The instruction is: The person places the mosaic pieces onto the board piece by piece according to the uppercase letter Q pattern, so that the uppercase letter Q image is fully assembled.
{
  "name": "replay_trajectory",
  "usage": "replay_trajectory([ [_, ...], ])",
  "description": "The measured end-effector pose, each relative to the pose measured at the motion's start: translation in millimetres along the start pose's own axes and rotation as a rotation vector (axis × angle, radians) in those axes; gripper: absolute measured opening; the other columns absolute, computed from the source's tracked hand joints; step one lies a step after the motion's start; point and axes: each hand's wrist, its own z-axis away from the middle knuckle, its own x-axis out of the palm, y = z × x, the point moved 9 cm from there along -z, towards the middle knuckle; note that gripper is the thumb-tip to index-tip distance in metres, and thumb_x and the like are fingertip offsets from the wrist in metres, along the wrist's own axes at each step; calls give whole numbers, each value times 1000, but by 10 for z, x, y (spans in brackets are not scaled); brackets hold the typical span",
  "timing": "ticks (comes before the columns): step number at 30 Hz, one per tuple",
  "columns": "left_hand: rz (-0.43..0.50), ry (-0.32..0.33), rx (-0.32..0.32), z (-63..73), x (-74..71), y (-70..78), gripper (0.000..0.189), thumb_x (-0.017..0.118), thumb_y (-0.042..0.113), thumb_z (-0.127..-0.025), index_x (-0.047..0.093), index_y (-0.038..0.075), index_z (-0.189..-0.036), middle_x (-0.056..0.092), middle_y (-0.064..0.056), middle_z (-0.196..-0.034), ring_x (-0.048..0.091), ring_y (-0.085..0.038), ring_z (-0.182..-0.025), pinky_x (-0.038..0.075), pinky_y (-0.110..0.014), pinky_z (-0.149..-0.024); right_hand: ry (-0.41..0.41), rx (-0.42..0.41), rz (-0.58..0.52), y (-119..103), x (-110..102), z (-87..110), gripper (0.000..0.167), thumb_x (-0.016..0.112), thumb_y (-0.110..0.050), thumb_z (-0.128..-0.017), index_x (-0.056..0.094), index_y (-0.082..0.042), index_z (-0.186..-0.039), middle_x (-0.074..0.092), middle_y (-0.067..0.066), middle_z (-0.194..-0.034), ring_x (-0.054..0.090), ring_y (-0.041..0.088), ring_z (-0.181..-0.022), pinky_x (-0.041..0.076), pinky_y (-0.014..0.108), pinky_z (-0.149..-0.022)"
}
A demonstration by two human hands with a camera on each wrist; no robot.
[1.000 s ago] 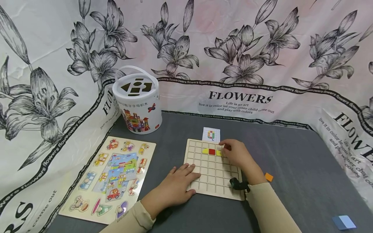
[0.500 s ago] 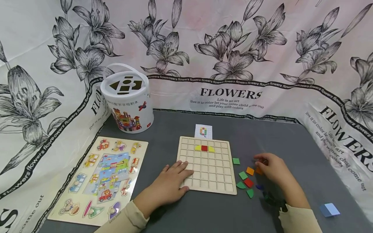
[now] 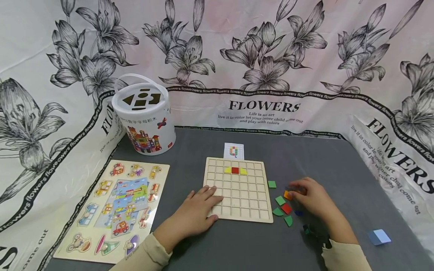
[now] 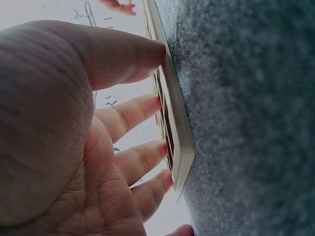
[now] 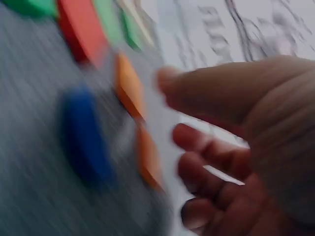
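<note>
My left hand (image 3: 191, 214) lies with fingers spread over the left edge of a wooden grid board (image 3: 251, 195); in the left wrist view its fingertips touch the board's edge. A red square (image 3: 235, 170) sits on the grid between two yellow pieces. To the right of the board, my right hand (image 3: 317, 201) hovers beside an orange square (image 3: 286, 195). The right wrist view, partly blurred, has thumb and fingers apart with nothing between them. Near them two orange squares (image 5: 130, 87) and a blue piece (image 5: 86, 135) lie on the table.
Loose green pieces (image 3: 280, 200) and a red square (image 3: 286, 208) lie right of the board. A pattern card (image 3: 233, 151) touches its far edge. A white bucket (image 3: 149, 131), a picture puzzle (image 3: 159, 173) and a blue block (image 3: 379, 237) stand further out.
My right hand has left the grid and moved right to the loose pieces, then shifted slightly left there. The left hand stays at the board. The head view has turned right.
</note>
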Motion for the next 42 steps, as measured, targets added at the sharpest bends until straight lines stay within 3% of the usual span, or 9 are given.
replay_trajectory([
  [3, 6, 2, -2, 8, -14, -16, 55, 73, 33, -105, 60, 23, -157, 43, -8, -175, 36, -33, -164, 34, -73, -125, -19, -52, -26, -190, 121, -146, 31, 79, -14, -101, 77, -4, -130, 67, 11, -116, 48, 14, -77, 41, 32, -65],
  [7, 9, 10, -3, 18, -27, -25, 55, 75, 32, -104, 61, 23, -156, 44, -8, -174, 37, -34, -163, 34, -73, -124, -64, -78, -8, -353, 267, -315, 33, 78, -12, -101, 76, -3, -133, 69, 13, -119, 57, 17, -85, 49, 37, -73],
  [15, 7, 13, 8, 35, -30, -2, 55, 75, 31, -104, 61, 23, -156, 44, -9, -174, 38, -34, -163, 35, -73, -124, -92, -16, -12, -323, 334, -389, 26, 81, -8, -98, 77, -2, -123, 71, 17, -120, 70, 32, -103, 60, 50, -85],
  [22, -8, 17, 8, 28, -31, -5, 55, 75, 31, -103, 61, 23, -156, 45, -8, -173, 39, -34, -163, 36, -72, -124, -101, 46, -60, -309, 258, -438, 12, 78, -12, -101, 76, -7, -112, 78, 9, -105, 70, 22, -90, 57, 40, -73],
  [28, -7, 6, 5, 15, -7, -2, 55, 74, 33, -104, 60, 25, -157, 44, -8, -174, 38, -33, -163, 36, -72, -124, -4, 16, -90, -604, 145, -614, 10, 74, -14, -105, 75, -8, -113, 74, 9, -100, 62, 19, -80, 51, 36, -69],
  [34, -12, 0, -2, 3, 1, 6, 56, 75, 33, -104, 60, 26, -157, 43, -6, -174, 38, -32, -163, 37, -71, -123, -37, -23, -165, -949, 441, -839, 8, 75, -15, -105, 76, -11, -112, 75, 9, -107, 65, 22, -87, 53, 38, -73],
  [38, -27, -8, -7, -13, 40, -14, 56, 73, 36, -105, 58, 28, -158, 42, -4, -176, 36, -31, -164, 36, -70, -125, -79, -4, -172, -976, 652, -919, 5, 76, -14, -103, 76, -12, -108, 76, 8, -107, 65, 21, -90, 53, 37, -78],
  [42, -31, -9, -14, -10, 40, -31, 56, 72, 37, -105, 58, 29, -159, 41, -4, -176, 36, -30, -165, 36, -70, -125, -100, 18, -179, -955, 729, -939, 4, 76, -14, -103, 75, -12, -107, 75, 6, -104, 64, 19, -85, 51, 37, -77],
])
